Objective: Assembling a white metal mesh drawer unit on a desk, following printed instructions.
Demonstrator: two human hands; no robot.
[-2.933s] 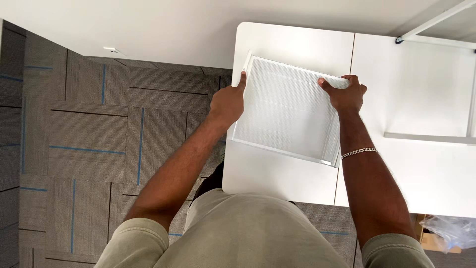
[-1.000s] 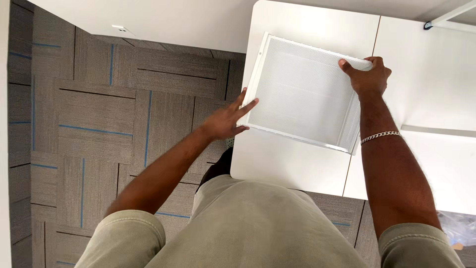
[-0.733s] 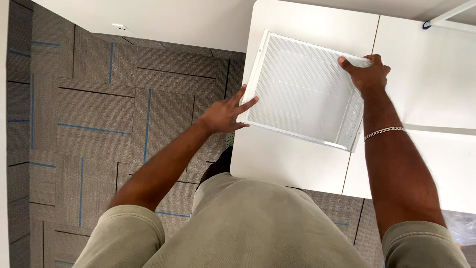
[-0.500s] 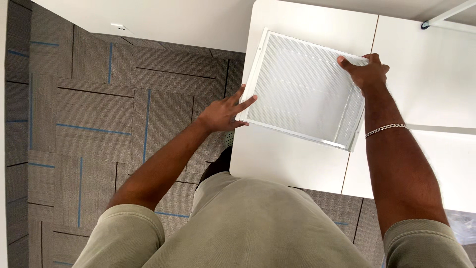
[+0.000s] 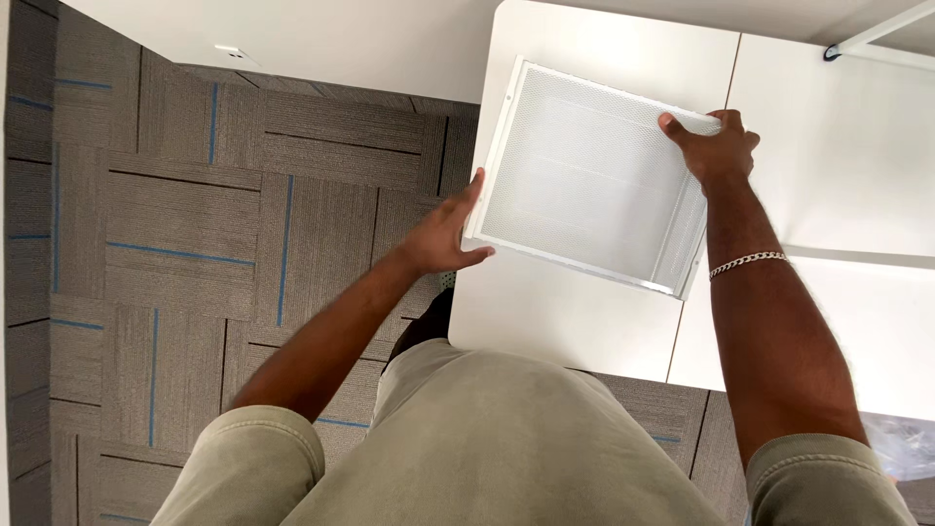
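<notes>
A white mesh tray (image 5: pixel 584 185) is lying tilted over a white table (image 5: pixel 555 321). The right hand (image 5: pixel 716 146) is gripping its far right corner. The left hand (image 5: pixel 443 234) is spreading open, fingers touching the tray's near left edge, holding nothing. The tray is holding nothing.

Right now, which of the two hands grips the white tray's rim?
The right hand: its fingers curl over the tray corner. The left hand is open at the edge.

Crumpled clear plastic bag (image 5: pixel 901 448), possibly packaging, at lower right edge below table (image 5: pixel 877 341); no labels, signs, screens.
</notes>
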